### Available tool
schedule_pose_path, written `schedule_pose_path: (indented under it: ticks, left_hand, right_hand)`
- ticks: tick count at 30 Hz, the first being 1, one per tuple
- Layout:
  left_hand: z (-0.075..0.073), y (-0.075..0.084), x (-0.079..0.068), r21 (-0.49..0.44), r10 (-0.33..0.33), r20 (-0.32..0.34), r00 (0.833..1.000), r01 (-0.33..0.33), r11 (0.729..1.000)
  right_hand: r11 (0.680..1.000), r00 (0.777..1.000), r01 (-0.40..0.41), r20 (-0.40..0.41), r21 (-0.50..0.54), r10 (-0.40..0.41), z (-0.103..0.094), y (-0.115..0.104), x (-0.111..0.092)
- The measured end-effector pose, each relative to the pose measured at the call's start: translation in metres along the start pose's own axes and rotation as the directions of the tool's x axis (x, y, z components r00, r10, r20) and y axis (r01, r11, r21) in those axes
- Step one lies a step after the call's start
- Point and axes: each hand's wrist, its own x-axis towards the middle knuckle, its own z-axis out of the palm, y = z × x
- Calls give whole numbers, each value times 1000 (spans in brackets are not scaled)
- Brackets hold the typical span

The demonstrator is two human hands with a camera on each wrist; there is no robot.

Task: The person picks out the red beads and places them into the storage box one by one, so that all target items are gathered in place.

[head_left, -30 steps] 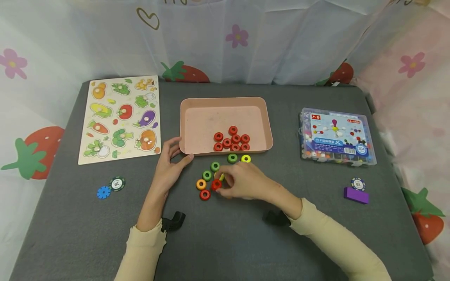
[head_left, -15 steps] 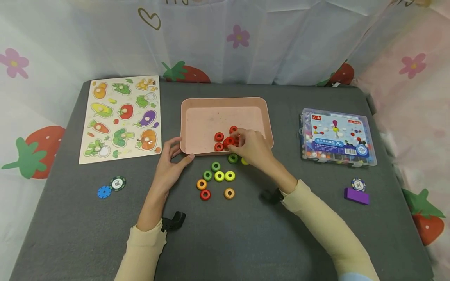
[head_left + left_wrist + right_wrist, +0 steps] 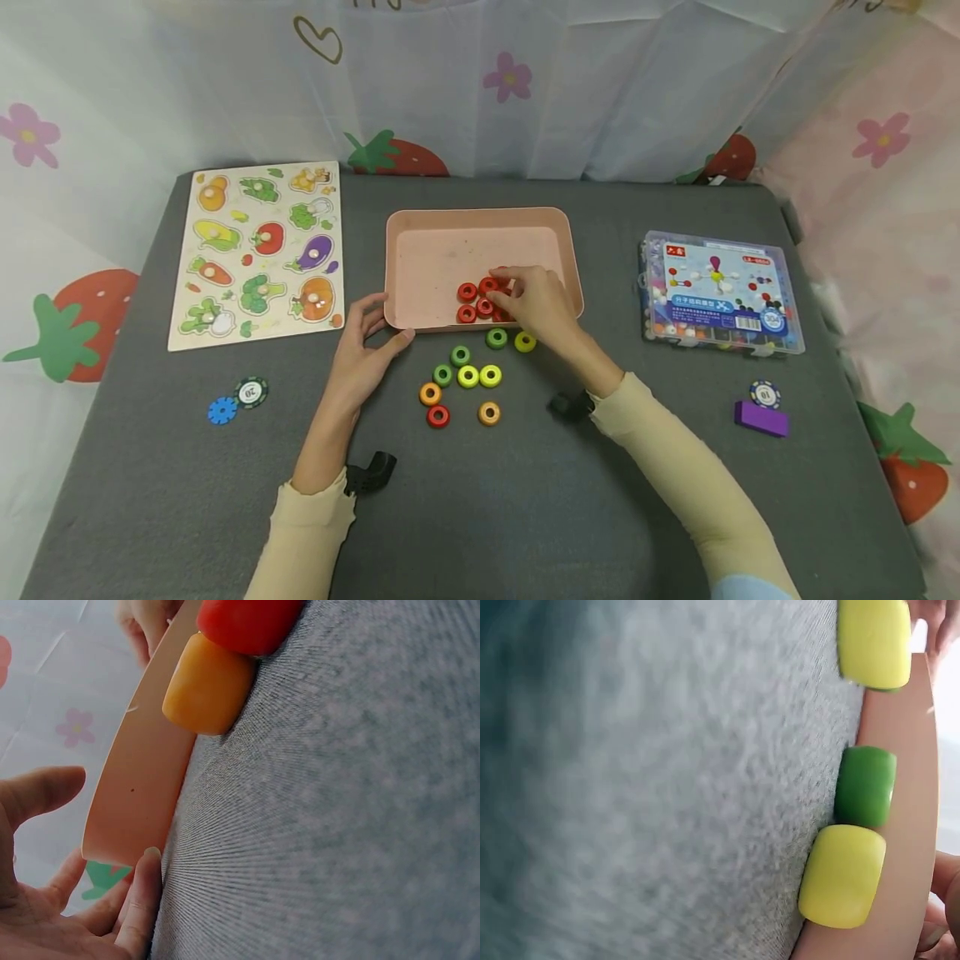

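Note:
My right hand (image 3: 542,307) reaches over the front rim of the pink tray (image 3: 450,242), thumb and forefinger pinching a red bead (image 3: 488,286) among other red beads (image 3: 467,313). Some of these are hidden under the fingers. At the tray's front left corner, the fingers of my left hand (image 3: 360,358) touch its outer wall, with the thumb held apart, as the left wrist view shows. In front of the tray lie green beads (image 3: 460,356), yellow beads (image 3: 491,376), a red bead (image 3: 438,416) and two orange-toned beads (image 3: 431,393). Yellow beads (image 3: 844,876) stand near the tray wall in the right wrist view.
A vegetable puzzle board (image 3: 255,258) lies at the back left, with a dark poker chip (image 3: 251,392) and a blue notched disc (image 3: 222,410) before it. On the right are a clear molecule-model box (image 3: 722,292), a purple block (image 3: 761,418) and another chip (image 3: 765,394).
My right hand went from the beads on the table into the tray with a red bead, then shifted it slightly backward. The left hand stayed at the tray corner.

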Motion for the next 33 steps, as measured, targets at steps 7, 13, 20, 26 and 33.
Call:
schedule_pose_path:
  ticks: [7,13,20,26,33]
  left_hand:
    - [0,-2,0,-4,11,-10,1000,-11,1000]
    - [1,-1,0,1,15,-13,1000,-15,1000]
    - [1,7,-3,-4,-7,-9,1000,7,1000]
    - [1,29,-14,25,3,10,1000,-3,1000]
    - [1,28,-13,8,-5,2,1000,5,1000]
  right_hand:
    - [996,997,56,-52,71,-52,-3,-4,-13]
    - [987,991,134,-23,92,-132,-2,-21,-41]
    - [988,972,156,174,10,-156,15,-38,-78]
    - [967,936,243,281,-79,-212,34,-50,-101]
    - [954,916,251,359,-162,-180,43,-56,-107]
